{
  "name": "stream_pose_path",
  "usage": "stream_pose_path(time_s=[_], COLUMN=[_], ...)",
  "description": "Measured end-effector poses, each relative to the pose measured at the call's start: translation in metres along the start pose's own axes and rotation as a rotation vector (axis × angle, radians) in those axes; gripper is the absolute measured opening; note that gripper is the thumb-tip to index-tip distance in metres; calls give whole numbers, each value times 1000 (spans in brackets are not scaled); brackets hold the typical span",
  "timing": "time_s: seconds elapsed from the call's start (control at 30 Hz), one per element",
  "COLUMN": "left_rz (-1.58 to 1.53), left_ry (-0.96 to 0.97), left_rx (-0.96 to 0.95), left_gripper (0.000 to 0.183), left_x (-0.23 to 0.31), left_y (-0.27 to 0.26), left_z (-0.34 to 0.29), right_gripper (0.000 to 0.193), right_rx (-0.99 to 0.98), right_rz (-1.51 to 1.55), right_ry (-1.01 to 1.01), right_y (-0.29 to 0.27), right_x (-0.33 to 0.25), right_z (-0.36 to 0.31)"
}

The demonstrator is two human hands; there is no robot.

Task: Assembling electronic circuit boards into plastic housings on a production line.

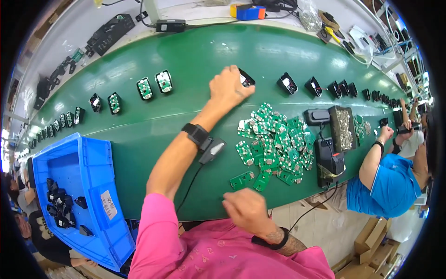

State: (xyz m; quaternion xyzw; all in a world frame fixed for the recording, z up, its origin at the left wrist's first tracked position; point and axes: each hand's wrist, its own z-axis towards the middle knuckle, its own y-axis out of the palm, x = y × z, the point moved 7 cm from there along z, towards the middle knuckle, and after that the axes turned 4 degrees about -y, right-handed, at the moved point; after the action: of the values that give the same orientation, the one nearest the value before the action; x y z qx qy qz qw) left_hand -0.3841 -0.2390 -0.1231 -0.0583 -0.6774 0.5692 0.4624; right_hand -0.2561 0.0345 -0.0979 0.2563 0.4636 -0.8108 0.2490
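Around: a heap of small green circuit boards lay in the centre right of the frame, just beside a black box-shaped device with a cable and a dark tray of small metal parts.
Left side: a blue plastic crate sat at the lower left, holding loose black plastic shells.
Belt row: black housings ran in a curved line across the frame; 2 housings fitted with green boards stood upper left of centre, and empty black housings stood to the upper right.
In the way: nothing lay between the raised hand and the row.
Surface: a long green conveyor belt crossed the frame, with a pale bench of cables and black adapters behind it.
Room: a co-worker in a blue shirt worked at the right edge; brown cardboard boxes stood at the lower right.
Left hand: the left hand, wrist strapped with a black band, reached to upper centre, fingers curled and touching a small black plastic housing on the belt.
Right hand: the right hand sat at lower centre by the belt's near edge, fingers curled inward; I could not tell what it held.
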Motion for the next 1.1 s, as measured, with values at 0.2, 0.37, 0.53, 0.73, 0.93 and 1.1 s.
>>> stream_pose_path(time_s=[0.2, 0.37, 0.53, 0.73, 0.93, 1.1], left_rz=[-915, -1856, -2302, -2071, -1497, -1484], left_ry=[-214, -271, -359, -479, -117, -354], left_rx=[-235, -455, -324, -481, -396, -656], left_gripper=[76, 66, 63, 46, 40, 38], left_x=[-43, -60, -75, -47, -12, -11], left_y=[-23, -45, -44, -25, -18, -18], left_z=[-45, -136, -216, -278, -283, -284], right_gripper=[42, 37, 22, 25, 15, 14], right_rx=[-50, -337, -469, -118, 225, 115], right_rz=[-278, -361, -358, -70, 365, 349], right_ry=[347, 254, 220, 398, 573, 478], right_y=[-37, -12, -9, -45, -54, -46], right_x=[29, 22, 21, 22, 26, 16], right_z=[7, 30, 36, 51, 40, 31])
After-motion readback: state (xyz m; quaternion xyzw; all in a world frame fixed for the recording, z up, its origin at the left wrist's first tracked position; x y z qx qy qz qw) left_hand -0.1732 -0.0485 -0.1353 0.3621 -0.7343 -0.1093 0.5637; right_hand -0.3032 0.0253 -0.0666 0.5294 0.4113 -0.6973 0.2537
